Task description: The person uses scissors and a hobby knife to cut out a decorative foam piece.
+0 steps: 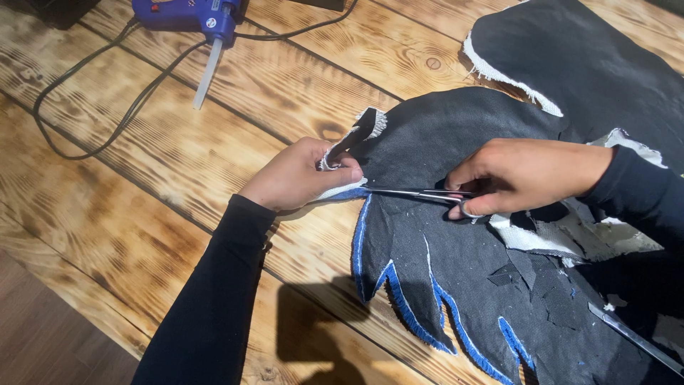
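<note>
On a scorched wooden table (214,142), a large piece of black fabric (442,264) is spread flat, its lower edge cut into pointed, feather-like lobes that are outlined in blue. At the left edge of this fabric, a frayed strip of white-backed trim (342,146) is pinched between the thumb and fingers of the left hand (303,175), which is closed on it and rests against the table. Just to the right, a pair of slim metal scissors (420,192) is gripped by the right hand (524,175), whose fingers are curled through the handle loops; the blades are pointed left, toward the left hand, and are laid along the fabric's edge where the blue outline begins. Both arms are covered by black sleeves. A second piece of black fabric (591,57) with a frayed white border is seen at the upper right, partly overlapped by the first. White scraps (541,239) are scattered beneath the right wrist. A blue glue gun (189,14) with a pale glue stick is laid at the top left, well apart from the hands, and its dark cord (92,107) is looped across the boards. A thin metal tool (634,339) is seen at the lower right, on the fabric.
</note>
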